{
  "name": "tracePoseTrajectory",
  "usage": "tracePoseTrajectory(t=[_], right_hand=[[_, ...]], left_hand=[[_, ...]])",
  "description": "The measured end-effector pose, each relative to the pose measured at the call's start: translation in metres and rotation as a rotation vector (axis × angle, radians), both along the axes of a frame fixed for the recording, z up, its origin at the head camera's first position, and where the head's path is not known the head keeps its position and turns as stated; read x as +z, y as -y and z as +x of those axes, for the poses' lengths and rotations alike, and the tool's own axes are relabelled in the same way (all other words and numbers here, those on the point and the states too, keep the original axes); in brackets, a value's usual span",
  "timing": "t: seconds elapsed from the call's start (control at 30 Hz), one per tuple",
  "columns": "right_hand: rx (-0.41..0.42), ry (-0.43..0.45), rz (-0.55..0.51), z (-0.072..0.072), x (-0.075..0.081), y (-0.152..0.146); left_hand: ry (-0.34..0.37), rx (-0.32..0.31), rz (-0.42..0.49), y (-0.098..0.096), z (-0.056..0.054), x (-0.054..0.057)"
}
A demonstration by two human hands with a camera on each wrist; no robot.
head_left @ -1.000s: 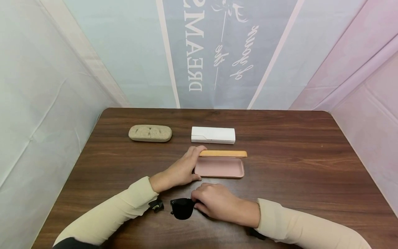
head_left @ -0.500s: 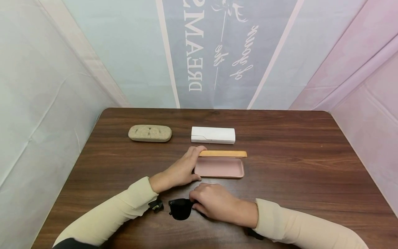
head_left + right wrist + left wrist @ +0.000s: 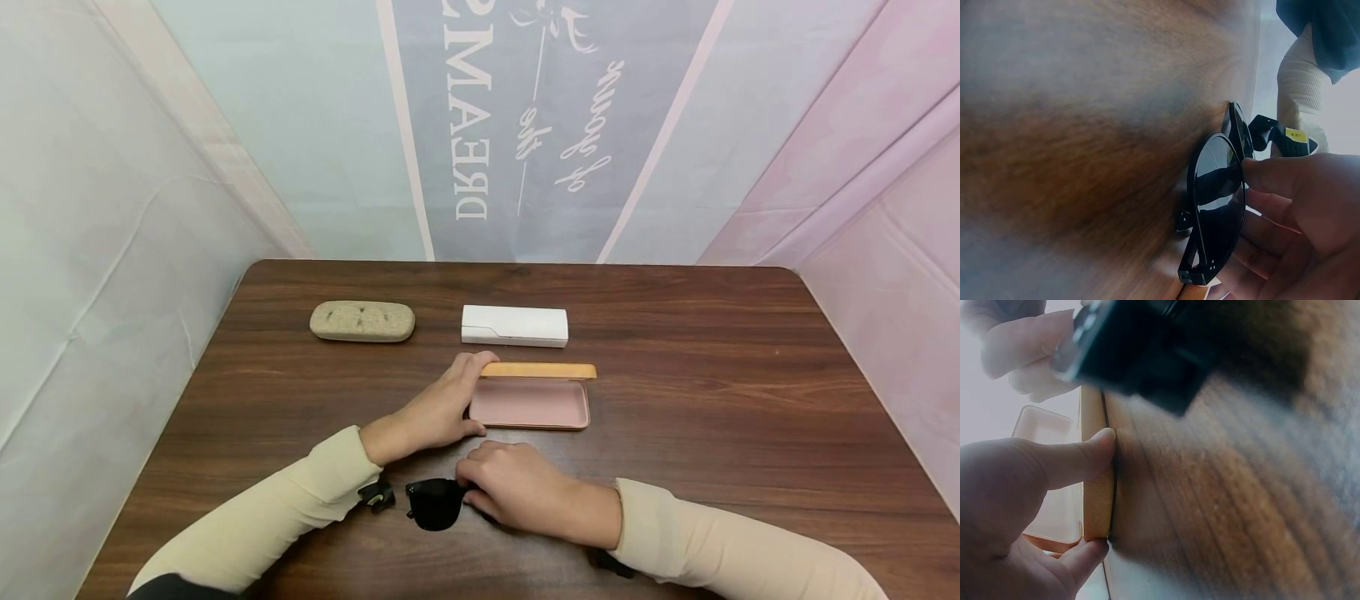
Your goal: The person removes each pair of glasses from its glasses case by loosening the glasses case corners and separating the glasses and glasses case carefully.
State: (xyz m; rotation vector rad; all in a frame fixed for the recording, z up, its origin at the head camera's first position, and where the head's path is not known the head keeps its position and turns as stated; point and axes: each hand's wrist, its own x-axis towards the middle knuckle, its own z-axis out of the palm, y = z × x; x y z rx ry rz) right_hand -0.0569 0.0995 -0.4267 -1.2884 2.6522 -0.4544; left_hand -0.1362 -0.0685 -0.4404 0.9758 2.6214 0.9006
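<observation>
An orange glasses case (image 3: 529, 405) with a pink lining lies on the table, its lid (image 3: 543, 370) raised at the back. My left hand (image 3: 438, 408) grips the case's left end, thumb at the front wall and fingers back by the lid. In the left wrist view the thumb presses along the orange side of the case (image 3: 1097, 506). Just in front of the case, my right hand (image 3: 525, 487) pinches black sunglasses (image 3: 435, 505). The right wrist view shows the dark lenses of the sunglasses (image 3: 1217, 187) standing close to the wood, with the thumb at the frame's bridge.
Behind the orange case lies a closed white glasses case (image 3: 514, 326). Farther left sits a closed beige fabric case (image 3: 362, 322). The brown wooden table (image 3: 712, 400) is bordered by hanging cloth (image 3: 345, 125) at the back and sides.
My right hand has shifted slightly left with the sunglasses, then stayed nearly still. The left hand and the orange case have kept their places.
</observation>
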Motion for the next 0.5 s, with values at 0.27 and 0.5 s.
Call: tracePoseTrajectory(t=[0.27,0.5], right_hand=[[0.005,0.008,-0.018,-0.0004,0.0011,-0.0004],[0.011,0.006,-0.027,-0.0007,0.0009,-0.0012]], left_hand=[[0.001,-0.004,0.007,-0.0001,-0.0002,0.0007],[0.002,-0.008,0.004,0.0002,-0.0001,0.0011]])
